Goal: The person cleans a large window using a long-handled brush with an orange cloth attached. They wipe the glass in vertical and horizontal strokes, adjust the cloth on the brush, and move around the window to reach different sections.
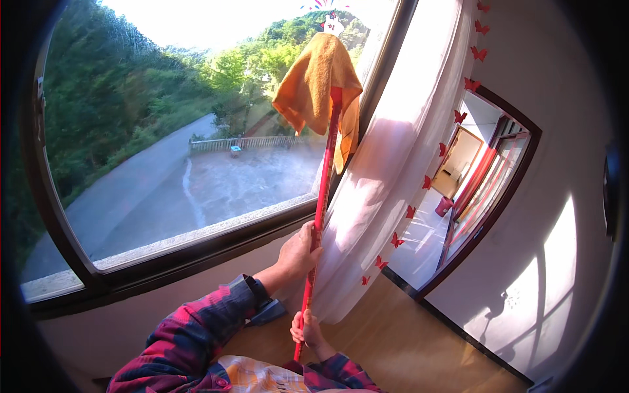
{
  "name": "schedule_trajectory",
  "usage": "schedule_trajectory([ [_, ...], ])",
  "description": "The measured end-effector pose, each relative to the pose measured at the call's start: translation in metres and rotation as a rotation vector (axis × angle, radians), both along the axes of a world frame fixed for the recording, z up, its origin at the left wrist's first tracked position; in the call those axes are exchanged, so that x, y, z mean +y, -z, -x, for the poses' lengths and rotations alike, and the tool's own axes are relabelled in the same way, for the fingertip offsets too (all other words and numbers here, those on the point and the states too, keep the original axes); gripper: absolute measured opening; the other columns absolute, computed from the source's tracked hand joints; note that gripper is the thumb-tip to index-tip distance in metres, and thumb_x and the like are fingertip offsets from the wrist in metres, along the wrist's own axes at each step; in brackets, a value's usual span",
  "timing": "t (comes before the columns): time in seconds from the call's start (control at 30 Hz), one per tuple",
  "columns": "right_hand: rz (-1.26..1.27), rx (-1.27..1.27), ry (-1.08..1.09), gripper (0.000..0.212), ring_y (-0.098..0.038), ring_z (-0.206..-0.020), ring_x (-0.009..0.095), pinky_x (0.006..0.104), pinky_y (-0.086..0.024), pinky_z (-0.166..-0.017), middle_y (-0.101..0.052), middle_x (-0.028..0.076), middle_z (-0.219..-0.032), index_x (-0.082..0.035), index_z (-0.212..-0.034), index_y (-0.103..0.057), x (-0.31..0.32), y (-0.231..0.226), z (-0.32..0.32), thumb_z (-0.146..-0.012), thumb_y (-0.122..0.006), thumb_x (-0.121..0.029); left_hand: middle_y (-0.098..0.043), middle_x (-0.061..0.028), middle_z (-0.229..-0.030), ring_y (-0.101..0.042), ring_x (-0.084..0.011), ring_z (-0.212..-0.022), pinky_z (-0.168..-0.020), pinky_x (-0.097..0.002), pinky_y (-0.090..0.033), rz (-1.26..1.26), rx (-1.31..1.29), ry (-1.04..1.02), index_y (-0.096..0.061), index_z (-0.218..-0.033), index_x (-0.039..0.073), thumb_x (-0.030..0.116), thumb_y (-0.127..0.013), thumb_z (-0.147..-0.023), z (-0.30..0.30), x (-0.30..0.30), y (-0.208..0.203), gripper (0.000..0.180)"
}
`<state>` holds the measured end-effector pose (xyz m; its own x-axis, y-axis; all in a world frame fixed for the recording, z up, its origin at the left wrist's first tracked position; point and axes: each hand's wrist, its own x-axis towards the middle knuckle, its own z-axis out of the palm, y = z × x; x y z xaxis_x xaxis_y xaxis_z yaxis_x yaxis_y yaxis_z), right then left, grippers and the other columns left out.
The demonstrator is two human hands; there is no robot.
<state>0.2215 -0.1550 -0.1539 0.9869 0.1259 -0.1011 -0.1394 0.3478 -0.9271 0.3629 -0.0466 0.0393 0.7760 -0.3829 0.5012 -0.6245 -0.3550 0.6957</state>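
1. The left hand (298, 252) was clenched around the red pole (322, 196) at mid-length, just right of the window (164, 131); the right hand (308, 331) gripped its lower end, below the sill.
2. The orange cloth (314, 85) draped the pole's tip, high against the window's upper right pane.
3. Steady pressure from the upper hand would likely keep the cloth flat on the glass, clear of the white curtain (393, 150) beside the window.

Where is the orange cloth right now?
The orange cloth hangs over the top of the red pole, high in the head view against the window glass, just left of the white curtain.
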Motion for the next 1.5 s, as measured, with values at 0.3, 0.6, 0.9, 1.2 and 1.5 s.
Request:
schedule_trajectory([
  [0.3, 0.024, -0.146, 0.001, 0.064, -0.028, -0.033, 0.010, 0.0266, -0.028, -0.032, -0.030, -0.001, -0.046, -0.011, -0.072, -0.041, -0.007, -0.096, -0.081, -0.092, -0.029, -0.071, -0.064, -0.0150, -0.110, -0.065, -0.0277, -0.097, -0.083, -0.0386, -0.052, -0.009, -0.007, 0.131, -0.030, -0.138, 0.000, 0.017, -0.069, -0.085, 0.014, 0.085, 0.059, 0.068],
  [0.6, -0.028, -0.257, -0.079, 0.068, -0.024, -0.032, 0.009, 0.0259, -0.027, -0.030, -0.027, -0.002, -0.046, -0.013, -0.070, -0.041, -0.004, -0.224, -0.133, -0.086, -0.029, -0.078, -0.067, -0.0161, -0.103, -0.067, -0.0299, -0.091, -0.082, -0.0386, -0.054, -0.057, 0.126, -0.018, -0.036, -0.134, -0.001, 0.013, -0.066, -0.085, 0.074, 0.189, 0.114, 0.059],
  [0.9, 0.189, -0.346, 0.100, 0.065, -0.026, -0.034, 0.007, 0.0260, -0.026, -0.033, -0.027, -0.006, -0.047, -0.015, -0.072, -0.041, -0.015, -0.414, -0.158, -0.084, -0.039, -0.079, -0.070, -0.0146, -0.093, -0.069, -0.0243, -0.079, -0.074, -0.0319, -0.056, 0.152, 0.262, -0.254, -0.042, -0.129, -0.001, 0.007, -0.065, -0.085, 0.101, 0.238, 0.137, 0.050],
  [1.2, 0.346, -0.353, 0.141, 0.064, -0.030, -0.032, 0.009, 0.0272, -0.029, -0.031, -0.028, -0.004, -0.047, -0.013, -0.072, -0.041, -0.007, -0.339, -0.114, -0.090, -0.033, -0.073, -0.069, -0.0164, -0.097, -0.069, -0.0282, -0.084, -0.077, -0.0335, -0.056, 0.058, 0.285, -0.081, -0.042, -0.131, 0.002, 0.009, -0.062, -0.090, 0.101, 0.214, 0.124, 0.046],
  [1.5, 0.531, -0.475, 0.272, 0.057, -0.034, -0.032, 0.010, 0.0256, -0.031, -0.031, -0.033, -0.002, -0.046, -0.011, -0.070, -0.040, 0.005, -0.300, -0.087, -0.095, -0.039, -0.063, -0.070, -0.0145, -0.096, -0.069, -0.0275, -0.084, -0.079, -0.0348, -0.055, 0.022, 0.298, -0.012, -0.042, -0.130, 0.002, 0.013, -0.062, -0.090, 0.114, 0.207, 0.128, 0.045],
])
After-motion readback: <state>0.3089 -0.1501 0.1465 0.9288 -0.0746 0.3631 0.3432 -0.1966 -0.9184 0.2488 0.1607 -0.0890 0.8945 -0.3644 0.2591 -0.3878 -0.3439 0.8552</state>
